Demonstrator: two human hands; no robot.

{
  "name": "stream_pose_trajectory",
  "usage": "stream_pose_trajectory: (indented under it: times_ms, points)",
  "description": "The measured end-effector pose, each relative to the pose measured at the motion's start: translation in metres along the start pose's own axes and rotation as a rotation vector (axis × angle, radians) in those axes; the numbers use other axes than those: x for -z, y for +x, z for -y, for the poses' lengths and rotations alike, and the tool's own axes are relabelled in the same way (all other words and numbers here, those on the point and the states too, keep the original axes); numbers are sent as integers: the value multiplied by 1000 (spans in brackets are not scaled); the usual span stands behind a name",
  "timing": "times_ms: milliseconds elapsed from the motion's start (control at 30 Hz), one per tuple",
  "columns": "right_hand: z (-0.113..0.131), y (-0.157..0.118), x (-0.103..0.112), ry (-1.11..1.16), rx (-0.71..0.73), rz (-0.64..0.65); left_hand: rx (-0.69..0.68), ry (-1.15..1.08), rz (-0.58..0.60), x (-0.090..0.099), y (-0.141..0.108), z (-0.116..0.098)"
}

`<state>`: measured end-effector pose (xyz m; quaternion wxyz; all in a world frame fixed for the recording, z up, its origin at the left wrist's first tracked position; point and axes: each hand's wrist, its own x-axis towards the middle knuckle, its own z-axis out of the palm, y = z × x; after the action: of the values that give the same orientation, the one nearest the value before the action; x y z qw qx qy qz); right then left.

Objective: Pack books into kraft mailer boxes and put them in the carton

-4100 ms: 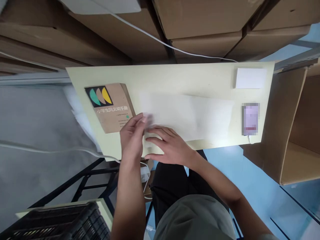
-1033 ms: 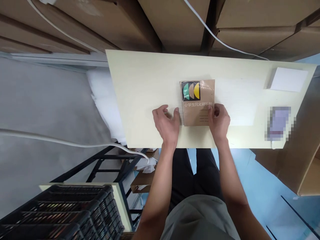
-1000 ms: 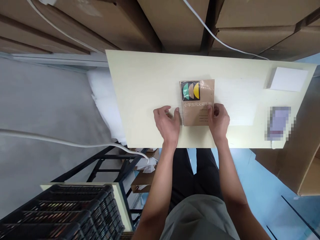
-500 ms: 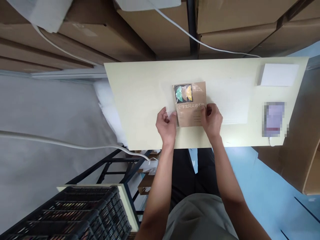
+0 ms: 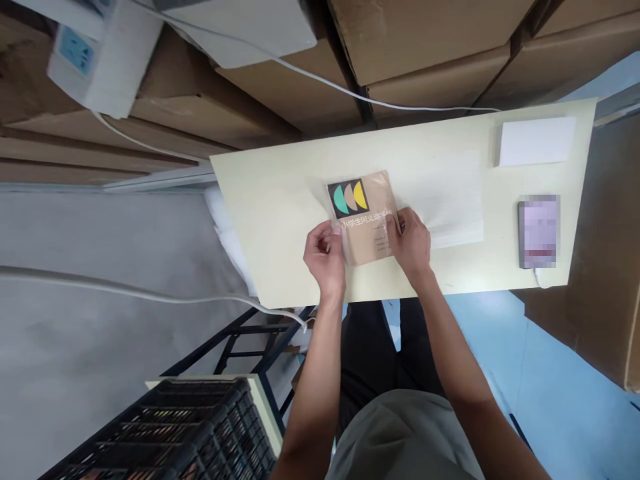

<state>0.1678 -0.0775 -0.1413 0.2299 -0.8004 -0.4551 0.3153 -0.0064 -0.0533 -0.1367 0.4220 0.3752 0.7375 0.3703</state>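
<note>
A tan book (image 5: 369, 240) with a black panel of green, tan and yellow half-circles on its cover lies slightly tilted on the pale table (image 5: 280, 200). Clear, shiny film (image 5: 330, 197) shows around its left side. At the left edge, my left hand (image 5: 326, 257) is closed, thumb and fingers pinching the film beside the cover. My right hand (image 5: 413, 243) grips the book's right edge, its thumb on the front and its other fingers partly hidden. A thin whitish translucent sheet (image 5: 457, 200) lies flat to the right, near my right hand.
At the table's right end are a white box (image 5: 536, 141) and a phone (image 5: 539, 232) with a cable. Cardboard boxes (image 5: 430, 40) line the back. A power strip (image 5: 95, 60) hangs at upper left. A black crate (image 5: 200, 427) stands at lower left.
The book has shifted a little left and turned anticlockwise, with both hands moving along with it. My view has also tilted, so the table sits at a different angle.
</note>
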Motion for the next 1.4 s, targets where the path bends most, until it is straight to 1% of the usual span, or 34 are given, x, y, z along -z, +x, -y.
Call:
stream_pose_trajectory:
  times_ms: [67, 133, 167, 267, 333, 400, 467, 500, 567, 633, 667, 700, 767, 800, 867, 900, 967, 1000, 1100, 1200, 1267, 1333, 1400]
  points:
    - [1, 2, 3, -27, -3, 24, -27, 6, 53, 1, 3, -6]
    - [2, 3, 6, -55, 5, 54, -66, 19, 116, 0, 2, -17]
    - [3, 3, 8, -74, 12, 70, -96, 42, 128, -2, 0, -23]
    - [8, -1, 15, -148, 28, 84, -199, 181, 85, -10, -12, -45]
    - [13, -9, 22, -155, 52, 43, -254, 263, 56, -17, -22, -58]
    - [18, -18, 32, -88, 93, -12, -290, 296, 52, -25, -31, -69]
    - [21, -28, 45, 29, 134, -31, -297, 295, 71, -31, -37, -77]
    - [21, -33, 52, 97, 155, -8, -290, 288, 93, -35, -39, -81]
    - [20, -42, 67, 226, 207, 91, -259, 266, 162, -41, -41, -85]
    - [19, -51, 78, 299, 249, 163, -219, 235, 243, -50, -42, -87]
    - [18, -55, 81, 303, 257, 153, -204, 223, 275, -55, -43, -88]
    - [17, -60, 82, 289, 254, 107, -199, 216, 296, -61, -45, -90]
    - [17, -69, 79, 236, 235, -52, -233, 227, 316, -72, -48, -97]
    - [17, -72, 76, 206, 227, -141, -281, 243, 324, -76, -48, -103]
    - [17, -78, 68, 141, 212, -280, -425, 280, 375, -83, -42, -117]
    - [16, -79, 64, 112, 206, -321, -505, 296, 418, -86, -35, -124]
    - [13, -81, 59, 76, 200, -349, -623, 317, 528, -88, -14, -137]
    - [12, -81, 57, 72, 196, -346, -646, 320, 562, -90, -1, -142]
    - [10, -82, 55, 93, 181, -326, -620, 311, 612, -97, 39, -147]
    - [10, -85, 55, 116, 169, -320, -522, 290, 617, -113, 63, -142]
    - [10, -87, 58, 146, 158, -333, -461, 259, 614, -129, 68, -135]
    - [8, -88, 61, 183, 118, -341, -417, 226, 652, -147, 66, -127]
    - [3, -88, 66, 200, 55, -347, -386, 180, 625, -165, 62, -117]
